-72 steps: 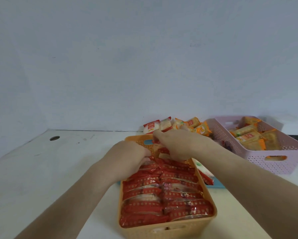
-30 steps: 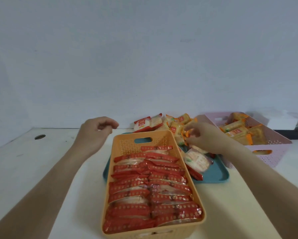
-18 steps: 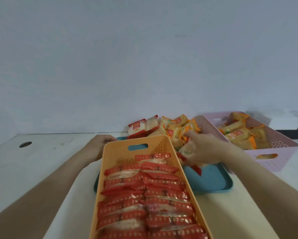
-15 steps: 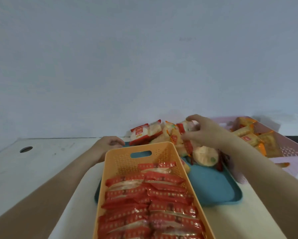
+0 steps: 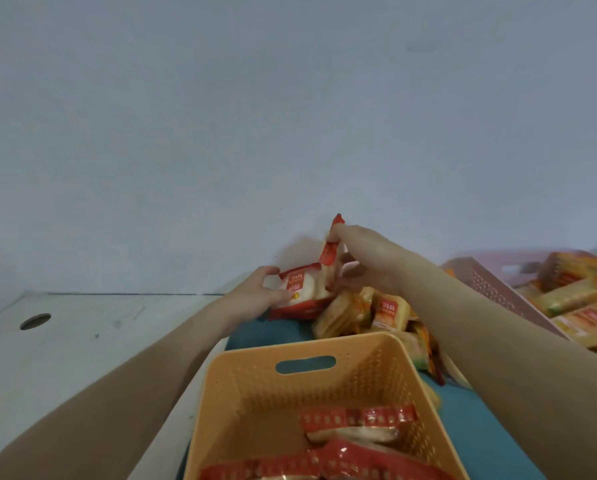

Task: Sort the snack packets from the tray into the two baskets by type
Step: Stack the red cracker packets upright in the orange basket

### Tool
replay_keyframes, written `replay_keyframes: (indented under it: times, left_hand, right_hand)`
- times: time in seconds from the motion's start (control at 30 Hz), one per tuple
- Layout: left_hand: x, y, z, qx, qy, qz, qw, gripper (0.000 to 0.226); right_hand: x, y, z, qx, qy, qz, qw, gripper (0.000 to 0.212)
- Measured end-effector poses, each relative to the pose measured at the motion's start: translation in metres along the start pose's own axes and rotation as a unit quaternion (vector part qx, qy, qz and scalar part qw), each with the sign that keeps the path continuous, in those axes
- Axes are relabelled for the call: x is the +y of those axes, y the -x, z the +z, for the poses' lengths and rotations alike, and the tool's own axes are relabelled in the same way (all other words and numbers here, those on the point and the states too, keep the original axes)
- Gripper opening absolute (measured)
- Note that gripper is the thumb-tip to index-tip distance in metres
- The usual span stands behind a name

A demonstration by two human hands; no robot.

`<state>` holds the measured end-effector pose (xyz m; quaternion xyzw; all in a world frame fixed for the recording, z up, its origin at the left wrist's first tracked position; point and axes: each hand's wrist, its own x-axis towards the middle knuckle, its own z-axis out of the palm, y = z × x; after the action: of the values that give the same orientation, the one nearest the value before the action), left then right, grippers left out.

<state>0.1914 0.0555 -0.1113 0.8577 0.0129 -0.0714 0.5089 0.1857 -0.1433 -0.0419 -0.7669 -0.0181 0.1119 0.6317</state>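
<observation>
Two red-and-white snack packets are held above the far edge of the teal tray [image 5: 273, 332]. The flat packet [image 5: 299, 291] is gripped at its left end by the left hand [image 5: 255, 294], whose fingers are curled round it. The upright packet [image 5: 329, 258] is pinched near its top seal by the right hand [image 5: 366, 261], and the other fingers of that hand are loosely bent. The two packets meet at one corner. Each is judged light: a sealed film pillow round a pale cake or cracker. The film is probably slick and crinkly and the contents probably brittle. Hold is therefore best taken on a crimped end seal, or lightly across the flat faces, and the middle should not be squeezed. A heap of orange-and-yellow packets [image 5: 390, 308] lies on the tray just right of the held pair and is partly hidden by the right forearm. An orange basket [image 5: 255, 393] stands over the near side of the tray. Red packets [image 5: 356, 417] are stacked in its near part, and room is left at its far end, where the held pair is judged to belong. A pink basket [image 5: 491, 285] stands toward the right edge of the worktop [image 5: 82, 341] and contains yellow packets [image 5: 574, 296]. A round hole [image 5: 35, 321] is noted near the worktop's far left corner.
</observation>
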Motion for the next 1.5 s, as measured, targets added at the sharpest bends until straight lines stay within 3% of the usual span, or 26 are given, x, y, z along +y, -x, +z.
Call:
replay_keyframes:
  times: [0.1,0.2,0.3,0.4,0.53,0.6,0.67,0.87,1.03,1.13,1.17,1.23,1.3,1.4,1.47,1.5]
  left_hand:
    - [-0.005,-0.006,-0.002,0.027,0.182,-0.008,0.983,0.074]
    - [0.000,0.001,-0.007,0.004,0.314,-0.010,0.949,0.082]
    - [0.007,0.019,-0.017,-0.007,0.286,0.010,0.958,0.084]
    - [0.024,0.044,-0.030,0.036,0.246,0.057,0.967,0.069]
    - [0.057,0.095,-0.048,0.133,0.186,0.146,0.962,0.052]
    - [0.071,0.125,-0.053,0.145,0.190,0.179,0.954,0.046]
    - [0.080,0.156,-0.051,0.122,0.182,0.200,0.955,0.046]
    - [0.065,0.223,-0.009,0.045,0.172,0.216,0.960,0.089]
    - [0.041,0.255,0.008,0.027,0.161,0.249,0.955,0.078]
    - [0.028,0.265,0.007,-0.097,0.011,0.256,0.962,0.067]
    - [0.028,0.265,0.011,-0.097,-0.053,0.250,0.962,0.064]
    - [0.026,0.260,0.010,-0.043,-0.067,0.199,0.977,0.070]
    - [0.028,0.267,0.003,-0.110,-0.113,0.250,0.955,0.069]
    - [0.028,0.287,-0.019,-0.226,-0.050,0.269,0.935,0.070]
    - [0.034,0.288,-0.025,-0.188,0.080,0.250,0.946,0.063]
    - [0.039,0.285,-0.025,-0.130,0.119,0.243,0.954,0.050]
  right_hand:
    - [0.004,-0.006,0.002,-0.034,-0.029,0.024,0.999,0.016]
    - [0.014,-0.005,0.002,-0.087,-0.095,0.036,0.991,0.027]
    - [0.018,0.006,0.003,-0.123,-0.149,0.033,0.981,0.028]
    - [0.010,0.023,0.000,-0.158,-0.181,-0.014,0.971,0.021]
    - [-0.014,0.068,-0.004,-0.167,-0.126,-0.094,0.973,0.035]
    - [-0.023,0.098,-0.010,-0.140,-0.074,-0.124,0.980,0.038]
    - [-0.023,0.126,-0.015,-0.093,-0.018,-0.147,0.985,0.042]
    - [0.012,0.174,-0.007,0.006,0.001,-0.120,0.993,0.049]
    - [0.021,0.192,-0.005,0.073,-0.046,-0.108,0.990,0.034]
    - [0.020,0.197,-0.007,0.079,-0.056,-0.095,0.991,0.032]
    - [0.020,0.200,-0.007,0.079,-0.048,-0.091,0.992,0.031]
    - [0.018,0.204,-0.006,0.099,-0.033,-0.109,0.989,0.027]
    - [0.015,0.208,-0.007,0.150,-0.037,-0.154,0.976,0.024]
    - [0.006,0.213,-0.011,0.178,-0.090,-0.184,0.962,0.019]
    - [0.000,0.215,-0.010,0.150,-0.135,-0.170,0.965,0.020]
    - [-0.001,0.215,-0.008,0.129,-0.154,-0.161,0.966,0.021]
